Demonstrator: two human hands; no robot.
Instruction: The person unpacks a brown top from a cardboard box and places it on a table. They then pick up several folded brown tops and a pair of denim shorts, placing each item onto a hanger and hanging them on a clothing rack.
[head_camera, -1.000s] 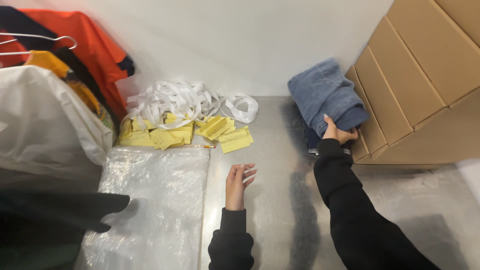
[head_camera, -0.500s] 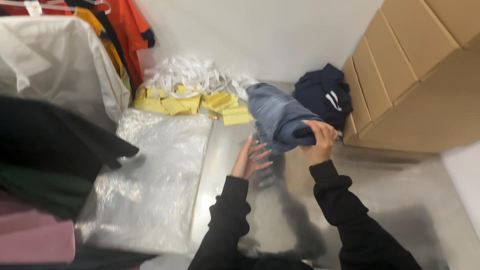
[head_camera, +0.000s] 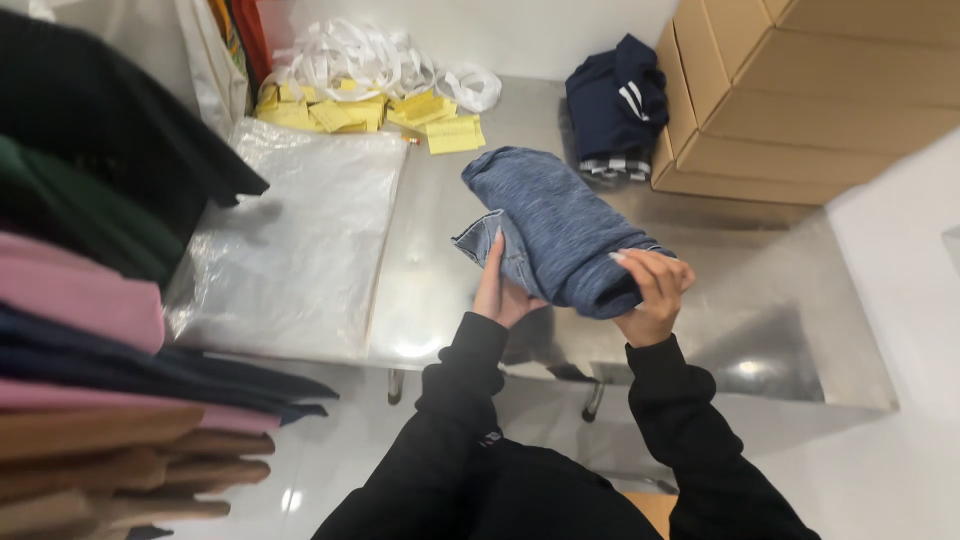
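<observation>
A folded blue heathered garment is held up above the steel table. My right hand grips its near end, fingers curled over the fold. My left hand presses flat against its left underside, by a loose corner. Both arms are in black sleeves. A folded dark navy garment with white stripes lies at the table's back, against the cardboard boxes.
Clear plastic bags lie flat on the table's left half. Yellow slips and white straps are heaped at the back. Stacked cardboard boxes stand at the right. Folded garments are piled at the left.
The blue garment was lifted off the navy one beside the boxes and brought toward me. My left hand rose from the table to it. The view tilted down.
</observation>
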